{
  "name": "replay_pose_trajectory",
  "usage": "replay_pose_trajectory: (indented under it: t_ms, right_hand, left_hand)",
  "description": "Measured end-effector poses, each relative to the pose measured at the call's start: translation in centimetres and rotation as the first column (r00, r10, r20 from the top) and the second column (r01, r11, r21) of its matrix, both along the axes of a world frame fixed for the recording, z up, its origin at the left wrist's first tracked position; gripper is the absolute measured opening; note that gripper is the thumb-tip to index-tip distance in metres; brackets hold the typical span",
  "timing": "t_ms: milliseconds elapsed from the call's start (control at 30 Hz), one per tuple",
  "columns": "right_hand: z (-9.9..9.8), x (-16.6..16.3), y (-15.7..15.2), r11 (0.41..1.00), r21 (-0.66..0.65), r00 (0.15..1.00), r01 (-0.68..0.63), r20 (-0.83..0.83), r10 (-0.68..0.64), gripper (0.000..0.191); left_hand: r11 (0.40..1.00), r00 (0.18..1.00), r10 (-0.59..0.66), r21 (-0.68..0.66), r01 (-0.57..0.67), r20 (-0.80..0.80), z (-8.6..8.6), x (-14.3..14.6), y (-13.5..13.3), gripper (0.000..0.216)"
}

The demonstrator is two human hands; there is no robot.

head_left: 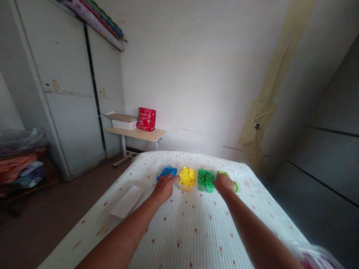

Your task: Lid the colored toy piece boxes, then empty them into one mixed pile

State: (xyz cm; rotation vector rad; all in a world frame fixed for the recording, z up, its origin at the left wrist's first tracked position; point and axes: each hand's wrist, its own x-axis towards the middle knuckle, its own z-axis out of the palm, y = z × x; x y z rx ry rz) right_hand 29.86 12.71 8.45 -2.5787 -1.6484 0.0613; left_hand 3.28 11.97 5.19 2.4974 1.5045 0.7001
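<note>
Four small clear tubs stand in a row on the bed-like surface, filled with blue pieces [167, 172], yellow pieces [187, 175], green pieces [206, 178] and light green pieces [236, 186]. My left hand [164, 189] is at the front of the blue tub, a finger stretched toward the left edge of the yellow one; its other fingers are mostly hidden. My right hand [224, 182] covers much of the light green tub, its closed fingertips at the right edge of the green tub. What they hold, if anything, is hidden.
A clear lid or tray with a white rectangular piece [127, 201] lies left of my left forearm. The patterned white cover [193, 231] spreads beneath everything. A clear plastic package [314, 256] sits at the lower right. Behind stands a small table [151, 135] with a red bag [146, 119].
</note>
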Motion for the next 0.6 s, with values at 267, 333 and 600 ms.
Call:
replay_pose_trajectory:
  t_ms: [267, 333, 600]
  right_hand:
    - [1.4, 0.2, -1.6, 0.991, 0.125, 0.998, -0.052, 0.050, 0.046, 0.032]
    - [1.8, 0.1, -2.1, 0.983, 0.171, 0.996, -0.059, 0.072, 0.047, 0.032]
    - [3.3, -1.0, -5.5, 0.947, 0.315, 0.994, -0.062, 0.102, 0.031, 0.035]
  left_hand:
    - [0.985, 0.996, 0.090, 0.147, -0.088, -0.007, -0.7, -0.6, 1.4, 0.057]
    - [0.977, 0.996, 0.094, 0.192, -0.093, 0.005, -0.4, -0.8, 1.7, 0.054]
    - [0.927, 0.995, 0.095, 0.359, -0.104, 0.044, 3.2, -1.6, -0.7, 0.043]
